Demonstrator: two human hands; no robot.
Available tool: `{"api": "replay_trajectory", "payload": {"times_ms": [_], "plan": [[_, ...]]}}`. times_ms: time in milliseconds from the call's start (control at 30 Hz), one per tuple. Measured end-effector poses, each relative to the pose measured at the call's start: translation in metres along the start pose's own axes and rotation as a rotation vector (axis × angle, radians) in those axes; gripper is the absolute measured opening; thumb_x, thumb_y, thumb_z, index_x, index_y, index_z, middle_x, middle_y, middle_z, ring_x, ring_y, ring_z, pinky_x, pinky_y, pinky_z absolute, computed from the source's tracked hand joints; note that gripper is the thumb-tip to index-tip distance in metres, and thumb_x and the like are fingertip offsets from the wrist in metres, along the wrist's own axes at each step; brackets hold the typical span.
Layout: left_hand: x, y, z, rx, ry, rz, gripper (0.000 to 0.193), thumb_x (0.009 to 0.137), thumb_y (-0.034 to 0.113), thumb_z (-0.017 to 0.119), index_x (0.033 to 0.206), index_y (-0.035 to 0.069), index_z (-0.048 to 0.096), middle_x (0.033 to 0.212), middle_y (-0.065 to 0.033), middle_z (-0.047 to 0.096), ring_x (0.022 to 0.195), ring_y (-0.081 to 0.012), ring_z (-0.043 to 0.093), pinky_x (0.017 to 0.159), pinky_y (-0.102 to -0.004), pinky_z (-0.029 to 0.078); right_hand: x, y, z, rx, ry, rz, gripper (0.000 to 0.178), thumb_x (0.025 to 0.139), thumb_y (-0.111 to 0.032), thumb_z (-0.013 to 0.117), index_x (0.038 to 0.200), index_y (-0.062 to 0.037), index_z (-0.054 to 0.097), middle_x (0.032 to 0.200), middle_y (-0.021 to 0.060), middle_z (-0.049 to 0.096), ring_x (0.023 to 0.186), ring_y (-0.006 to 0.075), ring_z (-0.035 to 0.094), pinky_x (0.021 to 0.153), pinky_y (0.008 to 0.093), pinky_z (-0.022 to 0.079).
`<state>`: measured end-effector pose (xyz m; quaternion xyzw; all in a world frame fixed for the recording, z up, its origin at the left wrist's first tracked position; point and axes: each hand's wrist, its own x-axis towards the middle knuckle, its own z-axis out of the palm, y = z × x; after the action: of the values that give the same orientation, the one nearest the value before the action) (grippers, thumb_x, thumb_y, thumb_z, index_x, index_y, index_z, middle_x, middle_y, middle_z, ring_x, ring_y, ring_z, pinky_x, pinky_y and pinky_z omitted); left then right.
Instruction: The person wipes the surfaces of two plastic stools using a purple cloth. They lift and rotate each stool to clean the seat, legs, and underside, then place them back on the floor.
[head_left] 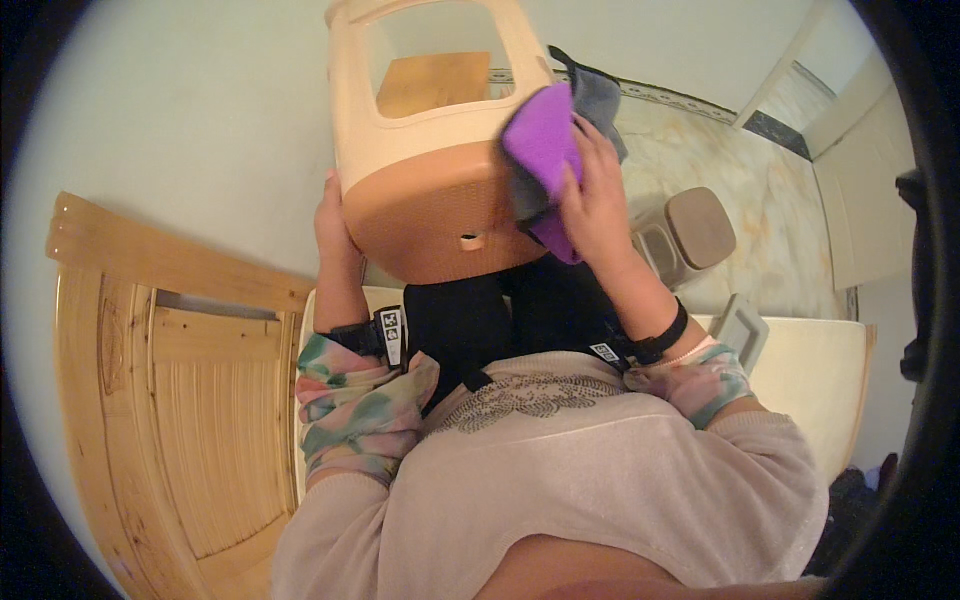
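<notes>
My left hand (338, 222), its grip unclear, steadies the orange-and-cream plastic box (430, 195) by my knees while my right hand (597, 190) clasps a purple-grey cloth (543, 135) against it, wiping apparently underway, remainder untellable.

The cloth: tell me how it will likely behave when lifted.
The cloth will likely flop rather than hold its shape, since it folds and bunches around the right hand. It should be light for its size, as it looks thin. It probably won't slip easily from the grip, given its matte, fabric-like surface.
</notes>
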<state>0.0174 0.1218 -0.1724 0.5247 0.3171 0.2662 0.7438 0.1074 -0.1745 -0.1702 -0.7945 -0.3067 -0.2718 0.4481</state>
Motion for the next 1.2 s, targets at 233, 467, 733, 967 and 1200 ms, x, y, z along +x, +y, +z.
{"api": "replay_trajectory", "payload": {"times_ms": [233,467,733,967,1200], "plan": [[0.013,0.001,-0.023,0.034,-0.029,0.034,0.056,0.101,0.044,0.045,0.128,-0.004,0.055,0.118,-0.0141,0.064,0.101,-0.0256,0.064,0.086,-0.0367,0.051,0.038,-0.061,0.010,-0.216,-0.099,-0.280,0.041,0.083,-0.019,0.063,0.122,-0.0079,0.059,0.128,0.0122,0.057,0.118,0.0377,0.051,0.102,0.0488,0.039],[0.045,-0.026,-0.045,0.068,-0.327,0.066,0.051,0.102,0.039,0.043,0.134,0.001,0.050,0.118,-0.0145,0.064,0.104,-0.0258,0.064,0.090,-0.0378,0.052,0.045,-0.129,0.064,0.040,-0.296,-0.662,0.031,0.080,-0.020,0.059,0.109,-0.0099,0.065,0.115,0.0081,0.062,0.117,0.0312,0.053,0.099,0.0435,0.041],[0.050,-0.029,-0.046,1.048,-0.367,0.432,0.049,0.101,0.038,0.045,0.134,0.002,0.052,0.123,-0.0135,0.062,0.104,-0.0221,0.063,0.087,-0.0381,0.051,0.092,-0.091,0.043,0.091,-0.254,-0.636,0.046,0.078,-0.038,0.072,0.115,-0.0125,0.064,0.127,0.0168,0.054,0.120,0.0353,0.051,0.101,0.0495,0.040],[0.019,-0.011,-0.012,0.321,-0.304,0.143,0.050,0.103,0.039,0.041,0.134,0.001,0.051,0.128,-0.0147,0.059,0.108,-0.0231,0.060,0.091,-0.0380,0.049,0.077,-0.079,0.031,-0.063,-0.336,-0.340,0.057,0.079,-0.049,0.067,0.121,-0.0114,0.062,0.123,0.0206,0.058,0.116,0.0373,0.054,0.105,0.0525,0.035],[-0.055,0.064,0.033,0.398,0.077,0.760,0.064,0.097,0.036,0.054,0.144,-0.002,0.035,0.140,-0.0193,0.045,0.130,-0.0305,0.042,0.109,-0.0463,0.032,0.074,-0.083,0.034,0.262,-0.303,-0.402,0.076,0.078,-0.027,0.069,0.144,-0.0076,0.038,0.128,0.0226,0.054,0.119,0.0405,0.052,0.108,0.0495,0.035]]}}
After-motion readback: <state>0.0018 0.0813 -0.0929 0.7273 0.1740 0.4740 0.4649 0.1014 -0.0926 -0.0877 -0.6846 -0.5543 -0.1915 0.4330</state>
